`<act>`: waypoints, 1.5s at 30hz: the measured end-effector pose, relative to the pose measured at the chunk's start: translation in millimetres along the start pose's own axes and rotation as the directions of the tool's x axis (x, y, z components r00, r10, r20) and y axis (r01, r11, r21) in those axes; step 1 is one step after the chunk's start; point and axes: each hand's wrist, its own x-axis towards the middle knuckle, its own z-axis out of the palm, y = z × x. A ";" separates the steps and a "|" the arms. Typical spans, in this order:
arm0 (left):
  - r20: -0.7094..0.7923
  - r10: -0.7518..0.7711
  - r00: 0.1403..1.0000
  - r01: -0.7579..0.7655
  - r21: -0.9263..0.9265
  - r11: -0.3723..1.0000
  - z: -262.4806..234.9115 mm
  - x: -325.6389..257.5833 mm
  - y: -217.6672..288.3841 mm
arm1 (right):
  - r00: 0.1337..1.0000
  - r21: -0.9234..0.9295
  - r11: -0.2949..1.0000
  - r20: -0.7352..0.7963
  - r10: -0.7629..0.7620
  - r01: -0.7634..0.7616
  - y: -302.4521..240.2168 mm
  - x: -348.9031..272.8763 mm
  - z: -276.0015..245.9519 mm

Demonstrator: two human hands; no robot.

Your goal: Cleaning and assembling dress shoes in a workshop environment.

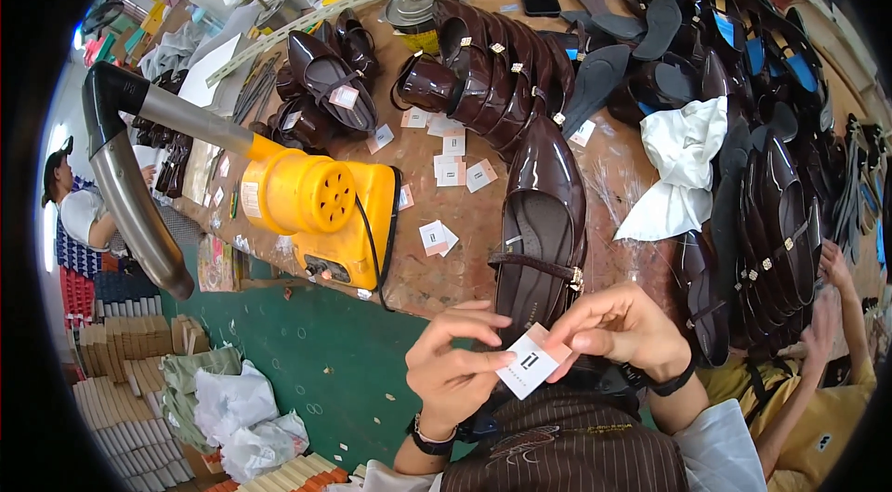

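Observation:
Both my hands hold one small white square label point(530, 365) close to my chest. My left hand point(452, 365) pinches its left edge and my right hand point(618, 327) pinches its upper right corner. Just beyond the label lies a dark brown glossy strap shoe point(542, 213) with its heel end toward me, on the brown worktable point(465, 232). Several more white labels point(452, 164) lie loose on the table past the shoe.
A yellow heat blower point(321, 204) with a grey metal pipe point(130, 176) stands at the left. Rows of dark brown shoes point(492, 74) and soles point(771, 195) fill the back and right. White cloth point(683, 167) lies mid-right. Another person's hands point(832, 297) work at the right.

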 end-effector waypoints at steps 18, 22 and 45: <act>0.606 0.330 0.724 -0.669 0.500 0.550 14.2 17.8 14.5 | 0.929 -0.469 0.875 -0.364 -0.067 -0.121 9.0 -10.3 -5.8; 0.659 0.285 0.696 -0.665 0.442 0.602 15.7 18.2 13.9 | 0.913 -0.481 0.873 -0.388 -0.128 -0.082 7.1 -5.3 -3.2; 0.137 -0.452 0.881 0.410 0.254 0.876 24.4 45.5 -72.5 | 0.801 -0.962 0.117 -0.270 -0.535 -0.247 47.8 52.9 -16.4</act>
